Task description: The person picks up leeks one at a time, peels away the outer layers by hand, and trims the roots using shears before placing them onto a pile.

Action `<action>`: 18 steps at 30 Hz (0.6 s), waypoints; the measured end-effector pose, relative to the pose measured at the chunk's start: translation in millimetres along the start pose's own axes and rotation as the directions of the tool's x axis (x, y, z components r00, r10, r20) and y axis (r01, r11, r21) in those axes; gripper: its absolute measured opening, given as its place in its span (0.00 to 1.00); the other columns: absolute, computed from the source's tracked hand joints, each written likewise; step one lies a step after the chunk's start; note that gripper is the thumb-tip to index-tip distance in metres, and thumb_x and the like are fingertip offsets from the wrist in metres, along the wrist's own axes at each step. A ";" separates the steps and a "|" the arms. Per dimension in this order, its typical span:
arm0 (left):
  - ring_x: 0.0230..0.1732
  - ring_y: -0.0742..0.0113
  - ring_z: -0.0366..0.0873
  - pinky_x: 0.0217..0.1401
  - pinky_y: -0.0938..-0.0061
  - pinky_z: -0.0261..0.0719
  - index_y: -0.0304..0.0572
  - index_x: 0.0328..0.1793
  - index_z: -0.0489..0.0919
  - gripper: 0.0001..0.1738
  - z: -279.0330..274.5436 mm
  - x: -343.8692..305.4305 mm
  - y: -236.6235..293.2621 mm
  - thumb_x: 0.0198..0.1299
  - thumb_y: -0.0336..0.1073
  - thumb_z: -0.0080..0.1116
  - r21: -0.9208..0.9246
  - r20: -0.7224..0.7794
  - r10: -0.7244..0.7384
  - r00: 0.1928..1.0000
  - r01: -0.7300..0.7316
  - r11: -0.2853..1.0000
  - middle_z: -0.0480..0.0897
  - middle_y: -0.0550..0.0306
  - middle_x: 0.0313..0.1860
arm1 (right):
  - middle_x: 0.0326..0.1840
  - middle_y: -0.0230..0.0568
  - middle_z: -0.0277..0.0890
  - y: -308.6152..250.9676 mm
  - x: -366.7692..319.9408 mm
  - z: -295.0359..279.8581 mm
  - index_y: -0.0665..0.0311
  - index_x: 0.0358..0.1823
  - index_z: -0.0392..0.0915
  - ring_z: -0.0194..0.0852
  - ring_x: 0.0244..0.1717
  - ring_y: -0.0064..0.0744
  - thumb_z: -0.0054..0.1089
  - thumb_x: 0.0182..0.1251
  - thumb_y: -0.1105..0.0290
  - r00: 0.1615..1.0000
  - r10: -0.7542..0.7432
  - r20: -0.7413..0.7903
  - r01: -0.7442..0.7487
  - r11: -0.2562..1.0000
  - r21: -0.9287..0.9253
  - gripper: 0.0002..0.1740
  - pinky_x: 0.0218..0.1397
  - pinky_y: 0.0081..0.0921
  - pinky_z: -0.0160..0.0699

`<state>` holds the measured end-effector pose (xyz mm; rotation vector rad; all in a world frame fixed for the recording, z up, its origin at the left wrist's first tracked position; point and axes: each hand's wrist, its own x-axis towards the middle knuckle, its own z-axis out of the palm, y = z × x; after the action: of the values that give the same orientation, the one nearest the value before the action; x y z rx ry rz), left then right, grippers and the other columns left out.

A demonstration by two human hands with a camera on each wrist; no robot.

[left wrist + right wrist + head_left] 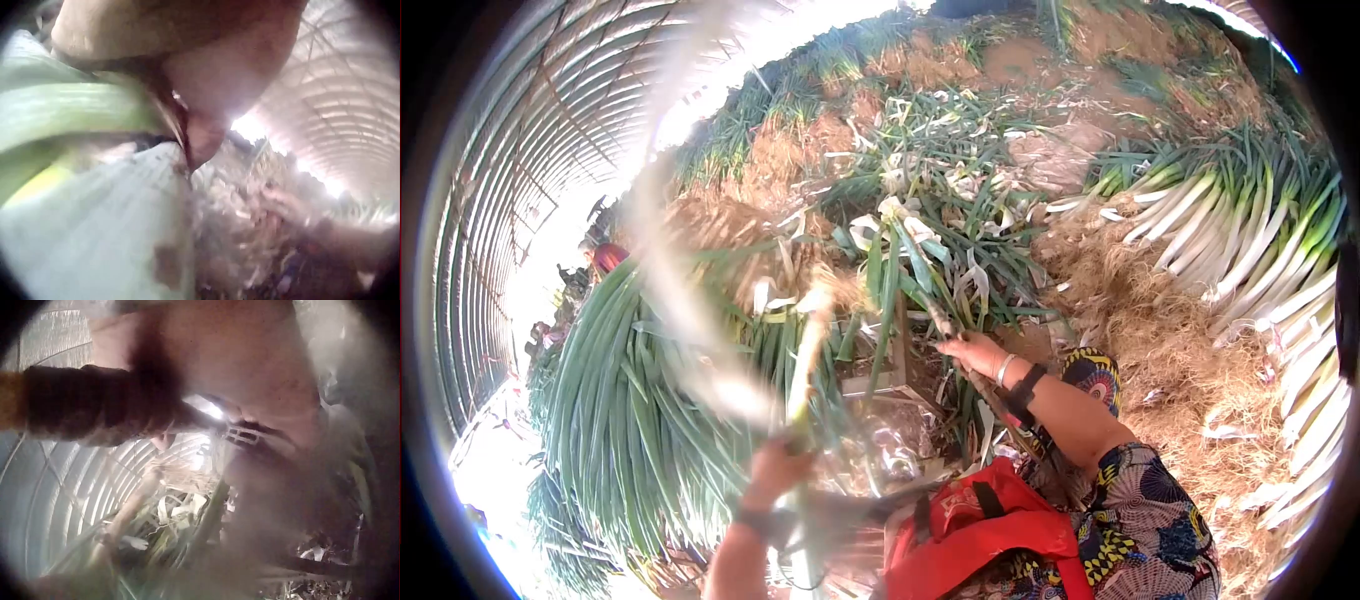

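My left hand (778, 470) grips a long green onion (805, 370), its root end pointing up and away from me. Close up in the left wrist view, broad green leaves (94, 212) fill the left side under the hand (237, 62). My right hand (978, 355) has its fingers round a brown stick (990, 395) that slants down toward my lap. In the right wrist view, a dark, wrapped length of the stick (75, 403) juts out beside the hand (237, 369). Loose leaves and peeled sheaths (900, 220) lie just beyond both hands.
A thick bundle of green onions (630, 400) stands at my left. Rows of onions with white stems (1230, 220) and tangled roots (1170, 390) line the right side. A red bag (990, 530) sits on my lap. The ribbed greenhouse wall (510, 130) curves up at left.
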<state>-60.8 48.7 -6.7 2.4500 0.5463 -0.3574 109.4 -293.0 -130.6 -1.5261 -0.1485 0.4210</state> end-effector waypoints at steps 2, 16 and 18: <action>0.43 0.55 0.83 0.50 0.64 0.79 0.37 0.54 0.78 0.35 31.9 0.6 4.2 0.44 0.51 0.74 0.058 0.123 0.142 0.982 -0.150 0.987 0.84 0.43 0.42 | 0.21 0.28 0.66 33.5 10.3 5.3 0.60 0.29 0.73 0.62 0.20 0.21 0.65 0.59 0.47 0.997 0.048 0.059 -0.045 0.997 -0.066 0.23 0.25 0.24 0.64; 0.48 0.63 0.80 0.52 0.71 0.77 0.31 0.61 0.72 0.28 21.0 -2.1 -16.2 0.56 0.36 0.65 -0.514 0.352 0.325 0.878 -0.108 0.851 0.81 0.48 0.48 | 0.23 0.27 0.70 -18.2 -61.8 31.1 0.66 0.45 0.75 0.63 0.21 0.19 0.64 0.63 0.53 0.996 0.024 0.091 -0.003 0.974 -0.224 0.23 0.25 0.22 0.63; 0.46 0.62 0.81 0.50 0.70 0.78 0.31 0.60 0.73 0.28 29.1 24.7 -46.8 0.55 0.37 0.66 -0.552 0.240 0.396 0.887 -0.211 0.807 0.82 0.48 0.46 | 0.37 0.42 0.81 -16.7 -55.9 26.6 0.59 0.59 0.75 0.76 0.34 0.31 0.64 0.60 0.50 0.973 0.220 0.065 -0.203 0.959 -0.199 0.30 0.41 0.28 0.75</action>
<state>-64.3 72.9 -61.9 1.8520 0.0607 -0.4286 51.5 -288.0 -103.5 -1.7215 -0.0947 0.6598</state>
